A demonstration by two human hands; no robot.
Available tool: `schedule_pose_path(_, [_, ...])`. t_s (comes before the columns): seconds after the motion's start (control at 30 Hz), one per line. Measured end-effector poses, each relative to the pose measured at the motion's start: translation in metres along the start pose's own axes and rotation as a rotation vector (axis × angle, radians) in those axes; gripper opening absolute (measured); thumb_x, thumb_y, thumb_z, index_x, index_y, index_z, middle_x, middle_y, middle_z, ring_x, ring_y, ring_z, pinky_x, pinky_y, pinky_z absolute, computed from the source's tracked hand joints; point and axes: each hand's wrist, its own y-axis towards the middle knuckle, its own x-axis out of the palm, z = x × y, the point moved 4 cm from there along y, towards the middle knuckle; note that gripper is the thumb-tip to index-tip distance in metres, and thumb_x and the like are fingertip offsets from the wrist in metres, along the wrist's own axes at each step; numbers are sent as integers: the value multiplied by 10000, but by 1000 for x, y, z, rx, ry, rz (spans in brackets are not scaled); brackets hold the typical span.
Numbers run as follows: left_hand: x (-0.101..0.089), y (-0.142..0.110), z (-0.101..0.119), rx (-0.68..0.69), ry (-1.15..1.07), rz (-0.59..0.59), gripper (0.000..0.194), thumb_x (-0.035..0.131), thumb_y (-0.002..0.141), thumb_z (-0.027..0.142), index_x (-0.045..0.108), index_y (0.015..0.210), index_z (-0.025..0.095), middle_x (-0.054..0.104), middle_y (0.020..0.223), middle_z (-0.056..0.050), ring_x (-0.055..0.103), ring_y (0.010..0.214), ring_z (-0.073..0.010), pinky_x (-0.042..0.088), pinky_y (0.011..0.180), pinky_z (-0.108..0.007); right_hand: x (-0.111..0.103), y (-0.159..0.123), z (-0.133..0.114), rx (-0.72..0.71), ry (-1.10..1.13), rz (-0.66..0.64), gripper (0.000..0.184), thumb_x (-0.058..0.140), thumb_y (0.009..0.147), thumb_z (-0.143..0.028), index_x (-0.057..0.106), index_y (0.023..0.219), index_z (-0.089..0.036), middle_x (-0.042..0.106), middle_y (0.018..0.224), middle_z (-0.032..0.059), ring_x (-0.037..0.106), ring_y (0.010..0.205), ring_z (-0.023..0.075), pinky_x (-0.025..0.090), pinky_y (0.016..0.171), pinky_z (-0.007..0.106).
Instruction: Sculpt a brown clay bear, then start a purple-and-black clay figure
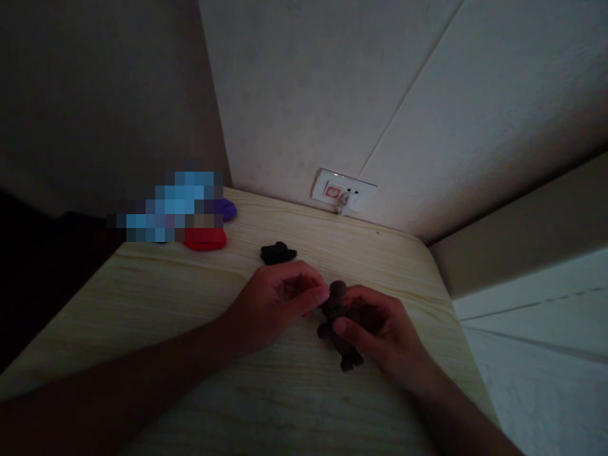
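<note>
A small dark brown clay figure, shaped like a bear with a round ear, stubby arms and feet, is held tilted above the table. My right hand grips it from the right, its thumb across the front of the body. At the upper left of the figure's head, my left hand has thumb and fingers pinched together. Those fingertips cover that side of the head, so exactly what is between them is hidden. Just beyond my left hand lies a black lump of clay.
The pale wooden table meets the wall at the back. On its far left are a red lump, a purple lump and a blurred-out light blue item. A wall socket with a clear plug sits low behind the table.
</note>
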Motion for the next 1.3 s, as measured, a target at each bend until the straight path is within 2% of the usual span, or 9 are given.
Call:
schedule_pose_path(0.2, [-2, -2, 2, 94, 123, 11, 104, 708, 945, 273, 725, 888, 188, 689, 751, 33, 637, 646, -92, 512, 623, -208, 1, -2, -2, 10, 41, -19, 147, 836, 884, -247, 749, 993, -200, 792, 806, 1, 651, 550, 55, 591, 467, 124])
schedule_pose_path(0.43, [-2, -1, 0, 45, 91, -25, 141, 709, 953, 305, 728, 885, 184, 673, 716, 38, 633, 640, -93, 501, 612, -203, 0, 0, 1, 9, 18, -22, 158, 832, 888, -249, 741, 1004, -192, 811, 857, 37, 658, 570, 66, 588, 479, 136])
schedule_pose_path(0.67, [1, -2, -2, 28, -48, -57, 153, 706, 961, 339, 678, 951, 189, 669, 781, 28, 621, 691, -102, 499, 641, -217, 1, -1, -3, -4, 2, -11, 146, 826, 895, -250, 745, 1005, -199, 801, 813, 14, 655, 563, 58, 570, 491, 126])
schedule_pose_path(0.83, [2, -6, -5, 80, -177, -129, 241, 674, 980, 300, 646, 1206, 222, 718, 934, -10, 675, 846, -146, 541, 744, -261, 0, 1, -7, -25, 47, -9, 124, 832, 885, -245, 750, 960, -189, 798, 794, 15, 674, 570, 65, 559, 524, 133])
schedule_pose_path(0.93, [1, -7, -3, 117, -109, -116, 228, 700, 963, 247, 690, 1190, 225, 748, 973, -19, 703, 907, -151, 560, 837, -277, -2, 1, -6, 1, 88, -20, 154, 827, 894, -272, 743, 984, -180, 796, 768, 27, 715, 604, 88, 557, 546, 142])
schedule_pose_path(1.03, [0, -5, 0, 140, -51, -59, 196, 726, 946, 215, 743, 1140, 232, 779, 990, -9, 727, 914, -134, 571, 862, -256, -4, 2, -4, 21, 107, -25, 187, 830, 890, -297, 737, 1006, -184, 797, 773, 35, 730, 619, 113, 552, 531, 160])
schedule_pose_path(1.17, [-1, -4, 4, 131, -28, -3, 185, 760, 911, 163, 785, 1080, 235, 817, 966, 14, 739, 833, -97, 574, 771, -195, -4, 0, 0, 46, 122, -52, 191, 811, 905, -312, 732, 1035, -196, 796, 792, 35, 690, 561, 109, 523, 475, 168])
schedule_pose_path(1.3, [-2, -3, 2, 109, -24, 8, 189, 780, 897, 166, 794, 1072, 235, 826, 902, 29, 708, 704, -70, 559, 669, -167, -4, -1, -1, 48, 130, -47, 164, 810, 907, -305, 741, 1006, -193, 784, 793, 21, 680, 561, 91, 536, 517, 168])
